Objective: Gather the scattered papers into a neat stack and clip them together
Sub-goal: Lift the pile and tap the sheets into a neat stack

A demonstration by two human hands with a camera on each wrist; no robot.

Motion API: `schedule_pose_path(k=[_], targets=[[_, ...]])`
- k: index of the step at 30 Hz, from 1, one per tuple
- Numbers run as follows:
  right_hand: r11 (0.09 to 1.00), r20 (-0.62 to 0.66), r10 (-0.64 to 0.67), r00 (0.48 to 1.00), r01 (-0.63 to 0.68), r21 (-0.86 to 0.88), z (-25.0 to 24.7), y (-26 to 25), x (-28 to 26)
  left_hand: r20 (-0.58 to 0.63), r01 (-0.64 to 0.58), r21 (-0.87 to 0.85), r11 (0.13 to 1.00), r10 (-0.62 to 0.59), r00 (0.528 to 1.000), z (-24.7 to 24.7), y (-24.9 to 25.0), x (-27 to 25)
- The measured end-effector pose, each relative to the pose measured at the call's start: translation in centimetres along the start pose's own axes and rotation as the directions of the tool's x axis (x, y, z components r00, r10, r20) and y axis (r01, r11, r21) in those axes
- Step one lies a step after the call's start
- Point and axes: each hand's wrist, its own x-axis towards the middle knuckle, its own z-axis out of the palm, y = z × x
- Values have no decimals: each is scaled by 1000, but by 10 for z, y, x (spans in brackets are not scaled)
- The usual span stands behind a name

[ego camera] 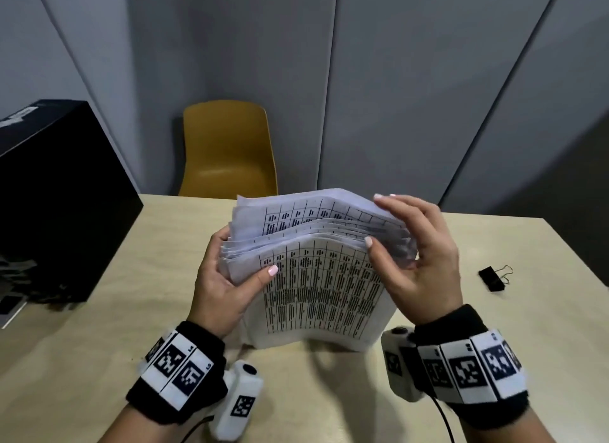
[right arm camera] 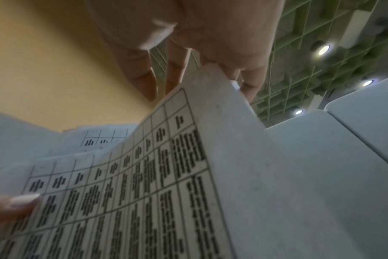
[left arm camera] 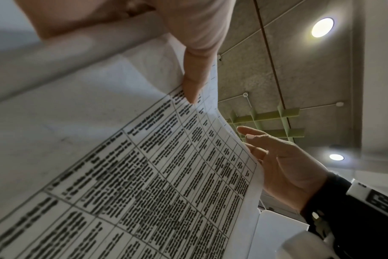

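Wristbands (ego camera: 178, 370) frame both hands on edge-standing papers (ego camera: 316, 277) at mid-table (ego camera: 82, 360): left hand (ego camera: 224, 287) grips one side, right hand (ego camera: 425, 258) pinches the other. Clip (ego camera: 492, 277) lies right; box (ego camera: 56, 205) left; chair (ego camera: 227, 152) beyond; grey wall panels behind.

Printed papers (ego camera: 313, 277) with black-ruled tables, stood on edge on the worktop (ego camera: 99, 310), top edges uneven and fanned. Black binder clip (ego camera: 492, 277) lying well apart to the right.

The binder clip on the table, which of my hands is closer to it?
Right. Your right hand grips the papers' right edge, with the binder clip lying apart just beyond it. Your left hand holds their far, left edge.
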Motion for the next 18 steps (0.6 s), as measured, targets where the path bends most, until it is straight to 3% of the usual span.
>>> schedule_pose_path(k=[4,7,10,12,15,18], targets=[[994,139,-5,990,21,-111,8,1,-7,9,-9,16,1000,9,1000,-2,-3,1],[998,135,12,991,-3,-61,7,8,-8,12,-10,37,999,10,1000,-5,-8,3],[954,97,207,973,-223,202,2,30,-12,23,21,37,999,-21,999,-10,-12,2],[844,204,360,910,-411,346,4,46,-18,46,42,-4,999,-42,998,-15,-14,3],[703,384,401,832,-548,452,14,69,-23,92,92,-34,995,-88,992,-20,-19,5],[669,394,434,810,-583,461,19,75,-21,97,145,-41,989,-141,985,-19,-23,7]])
